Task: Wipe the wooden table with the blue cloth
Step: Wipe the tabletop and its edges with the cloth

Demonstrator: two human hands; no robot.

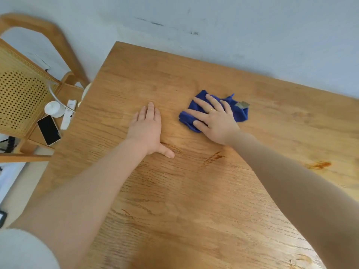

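Flat: right hand (215, 121) atop crumpled blue cloth (240, 113) (fingers splayed), left hand (146, 129) on grainy wooden table (194, 191).

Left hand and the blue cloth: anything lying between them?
Nothing: only bare wooden table lies between the left hand and the blue cloth, shown in the head view.

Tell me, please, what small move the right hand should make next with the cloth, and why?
Probably slide the blue cloth toward the person, over the reddish streaks. The right hand presses it flat, far from these marks, while the left hand rests flat on the wooden table.
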